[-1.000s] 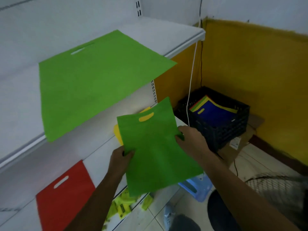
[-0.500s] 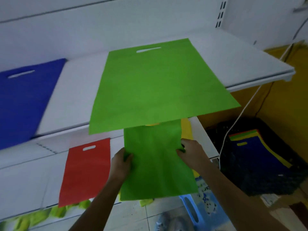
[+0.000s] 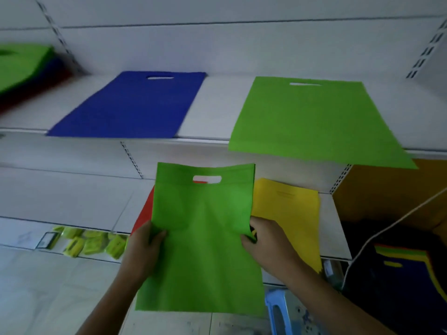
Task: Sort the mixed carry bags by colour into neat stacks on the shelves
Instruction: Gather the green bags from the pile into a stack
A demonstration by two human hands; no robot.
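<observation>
Green non-woven fabric fills my grip: the small flat green carry bag [image 3: 200, 238] hangs upright between my hands, my left hand [image 3: 142, 250] pinching its left edge with the thumb on the front, my right hand [image 3: 266, 243] pinching the right edge, fingers curled behind. A second ago I faced the black crate [image 3: 396, 267] of mixed bags; now I have turned square to the white metal shelves [image 3: 217, 110], so the large green bag [image 3: 312, 122] on the upper shelf sits right above, beside the blue bag [image 3: 135, 105]. Behind my bag lie the red bag [image 3: 145, 211] and yellow bag [image 3: 287, 213]. I judge green joins green next.
</observation>
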